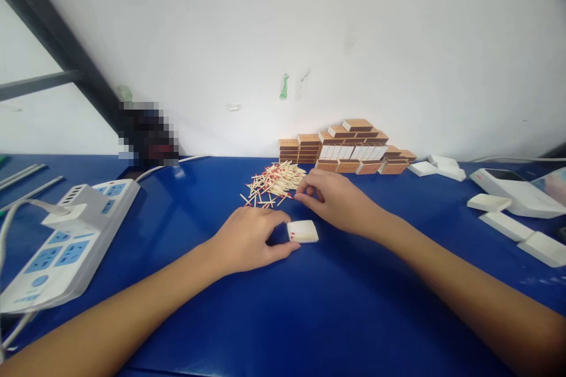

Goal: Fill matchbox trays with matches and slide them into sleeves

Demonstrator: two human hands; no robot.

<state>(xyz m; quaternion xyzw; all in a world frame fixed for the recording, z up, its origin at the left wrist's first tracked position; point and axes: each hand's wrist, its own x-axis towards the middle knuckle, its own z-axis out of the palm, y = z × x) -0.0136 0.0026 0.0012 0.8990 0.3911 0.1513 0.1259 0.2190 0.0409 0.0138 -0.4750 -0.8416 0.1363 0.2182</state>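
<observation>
At the middle of the counter [309,306], the left hand [250,238] has its grip around a white matchbox tray [303,231]. The right hand [336,200], grip narrow, touches the matchstick pile [274,181]; whether it holds any, I cannot tell.

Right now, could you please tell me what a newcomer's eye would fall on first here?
The loose pile of matches lies at the middle of the blue table, with the right hand touching its near edge. Just in front, the left hand pinches a small white box. Behind the matches, a stack of brown matchboxes stands against the wall.
</observation>
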